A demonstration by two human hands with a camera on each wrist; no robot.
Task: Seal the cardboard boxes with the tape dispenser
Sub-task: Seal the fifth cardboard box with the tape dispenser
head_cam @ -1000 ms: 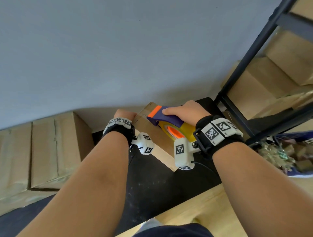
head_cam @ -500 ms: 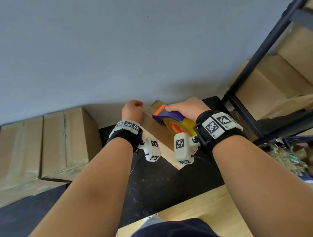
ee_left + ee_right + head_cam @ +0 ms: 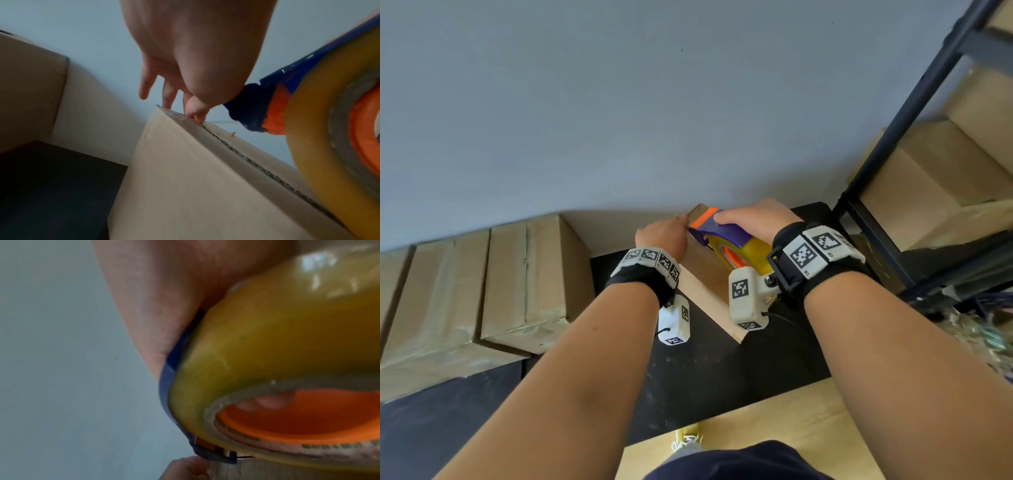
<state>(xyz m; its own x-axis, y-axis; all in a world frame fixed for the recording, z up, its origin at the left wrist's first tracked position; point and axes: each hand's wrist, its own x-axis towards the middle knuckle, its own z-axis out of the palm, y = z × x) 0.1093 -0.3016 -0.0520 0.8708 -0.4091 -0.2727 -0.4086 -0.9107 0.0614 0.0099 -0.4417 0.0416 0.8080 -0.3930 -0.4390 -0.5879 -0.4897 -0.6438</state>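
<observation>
My right hand (image 3: pixel 753 219) grips the blue and orange tape dispenser (image 3: pixel 722 236) from above, with fingertips (image 3: pixel 267 402) showing inside the orange core of the yellow tape roll (image 3: pixel 267 345). The dispenser's nose sits at the far end of a plain cardboard box (image 3: pixel 709 287) on the black surface. My left hand (image 3: pixel 664 233) is right beside the nose, its fingers (image 3: pixel 170 97) pointing down and touching the box's far top edge (image 3: pixel 195 178). The box's top seam runs under the roll (image 3: pixel 329 146). Whether tape lies on the seam is not clear.
Two taped cardboard boxes (image 3: pixel 527 274) (image 3: pixel 431 308) lie against the grey wall on the left. A black metal shelf frame (image 3: pixel 887 171) with more boxes (image 3: pixel 928 192) stands at the right. A light wooden board (image 3: pixel 791 428) lies near my feet.
My left hand has slid right along the box's far edge until it meets the dispenser's nose. The right hand and dispenser have barely shifted.
</observation>
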